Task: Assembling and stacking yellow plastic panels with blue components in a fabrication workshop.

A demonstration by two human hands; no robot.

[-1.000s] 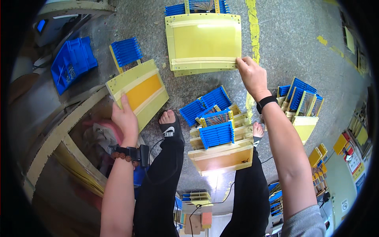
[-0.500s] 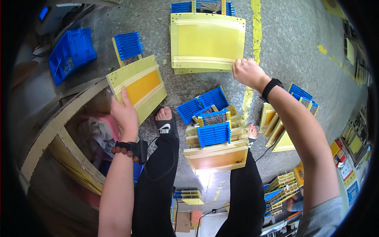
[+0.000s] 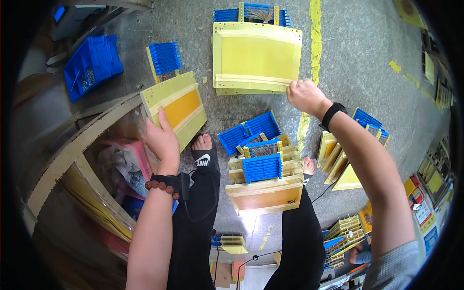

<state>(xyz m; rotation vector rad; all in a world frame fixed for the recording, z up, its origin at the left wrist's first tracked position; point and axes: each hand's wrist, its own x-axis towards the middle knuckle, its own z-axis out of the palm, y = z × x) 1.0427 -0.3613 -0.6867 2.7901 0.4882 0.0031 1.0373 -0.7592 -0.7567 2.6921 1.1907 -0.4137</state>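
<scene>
My left hand (image 3: 163, 137) grips the near left edge of a pale yellow board (image 3: 182, 107) with an orange middle band. The thumb lies on its face, and the other fingers are hidden behind. Blue slotted connectors (image 3: 165, 58) stand at this board's far end. A larger yellow board (image 3: 258, 54) is at the top centre, with blue connectors and a bundle of thin wires (image 3: 261, 14) behind it. At its near right corner, my right hand (image 3: 308, 98) is closed on the edge; the fingertips are hidden.
Between my feet stands a cluster of boards with blue connectors (image 3: 262, 168). More upright boards (image 3: 347, 174) are at the right. A blue bin (image 3: 99, 65) of small parts sits at the left, above a worn wooden frame (image 3: 72, 145). A yellow line (image 3: 315, 38) runs along the floor.
My left hand and its board have shifted a little to the right. The large board and my right hand sit slightly lower in the picture; the whole view has also moved slightly.
</scene>
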